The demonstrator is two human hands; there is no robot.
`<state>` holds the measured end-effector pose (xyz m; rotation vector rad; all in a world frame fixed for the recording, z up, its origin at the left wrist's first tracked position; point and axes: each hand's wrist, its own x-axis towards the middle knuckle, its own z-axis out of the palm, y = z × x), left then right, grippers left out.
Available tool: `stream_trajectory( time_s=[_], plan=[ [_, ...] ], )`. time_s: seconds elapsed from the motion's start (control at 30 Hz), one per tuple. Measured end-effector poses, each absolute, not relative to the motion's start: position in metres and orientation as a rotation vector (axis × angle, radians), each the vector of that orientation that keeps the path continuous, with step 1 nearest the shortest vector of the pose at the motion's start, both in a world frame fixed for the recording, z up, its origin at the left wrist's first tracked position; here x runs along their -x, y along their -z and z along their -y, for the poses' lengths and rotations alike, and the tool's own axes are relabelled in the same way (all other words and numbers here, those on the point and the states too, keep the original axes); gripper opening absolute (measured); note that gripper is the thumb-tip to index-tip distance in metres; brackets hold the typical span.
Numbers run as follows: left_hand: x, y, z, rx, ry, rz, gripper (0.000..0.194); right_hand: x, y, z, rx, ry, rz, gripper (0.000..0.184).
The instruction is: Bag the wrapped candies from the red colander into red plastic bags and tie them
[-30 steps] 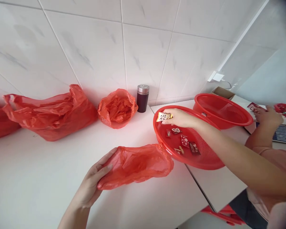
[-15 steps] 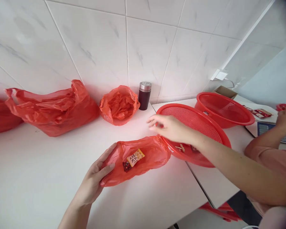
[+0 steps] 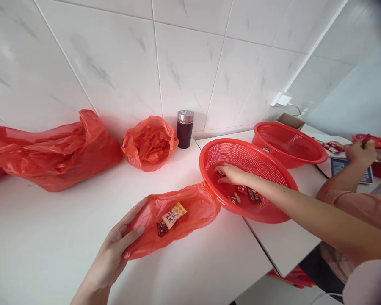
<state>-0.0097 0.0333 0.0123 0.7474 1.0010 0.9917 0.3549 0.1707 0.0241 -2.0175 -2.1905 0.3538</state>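
My left hand [image 3: 116, 243] is closed on the near left edge of a red plastic bag [image 3: 190, 222], thumb inside. The bag lies open on the table. In it are a white-and-yellow snack packet [image 3: 174, 215] and a darker packet [image 3: 162, 228] partly beneath it. My right hand [image 3: 231, 173] reaches inside a red perforated basket [image 3: 273, 169], its fingers bent around a small dark red packet [image 3: 221, 173] near the left wall. Lower in that basket lie a dark brown packet [image 3: 254, 195] and a pale piece [image 3: 237, 197], partly hidden by my forearm.
Against the tiled wall stand a large red bag [image 3: 82, 165], a smaller bag stuffed with red plastic [image 3: 150, 146] and a dark flask [image 3: 185, 131]. A second red basket [image 3: 288, 146] stands behind. At right, a co-worker's hands [image 3: 362, 150] are above a scale [image 3: 338, 166].
My right hand has moved from above the bag's far end down into the basket, reaching a small packet. My left hand keeps holding the bag. The whole view has shifted slightly.
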Motion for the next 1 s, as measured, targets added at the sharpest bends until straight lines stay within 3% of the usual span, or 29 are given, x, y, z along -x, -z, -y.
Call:
stream_trajectory(
  time_s=[0.13, 0.33, 0.47, 0.63, 0.77, 0.83, 0.9, 1.0],
  plan=[
    [0.010, -0.015, -0.032, -0.735, -0.999, -1.016, 0.061, -0.354, -0.038, -0.175, 1.867, -0.537, 2.260, 0.013],
    [0.007, -0.016, -0.031, -0.781, -1.034, -1.034, 0.063, -0.320, -0.110, -0.153, 1.586, -0.678, 2.186, 0.002],
    [0.006, -0.015, -0.030, -0.805, -1.043, -1.008, 0.067, -0.257, -0.114, -0.111, 1.132, -1.116, 2.202, 0.003],
    [0.008, -0.018, -0.028, -0.839, -1.040, -1.021, 0.067, -0.216, -0.090, -0.086, 1.075, -1.144, 2.339, 0.027],
    [0.012, -0.019, -0.029, -0.879, -1.020, -1.027, 0.067, -0.260, -0.108, -0.106, 1.227, -0.964, 2.237, 0.024],
    [0.013, -0.019, -0.029, -0.892, -1.006, -1.037, 0.067, -0.300, -0.110, -0.121, 1.456, -0.747, 2.235, 0.032],
    [0.012, -0.019, -0.028, -0.901, -1.003, -1.056, 0.067, -0.344, -0.099, -0.133, 1.839, -0.583, 2.283, 0.056],
    [0.010, -0.019, -0.028, -0.902, -1.008, -1.084, 0.065, -0.395, -0.065, -0.135, 2.376, -0.676, 2.210, 0.090]
  ],
)
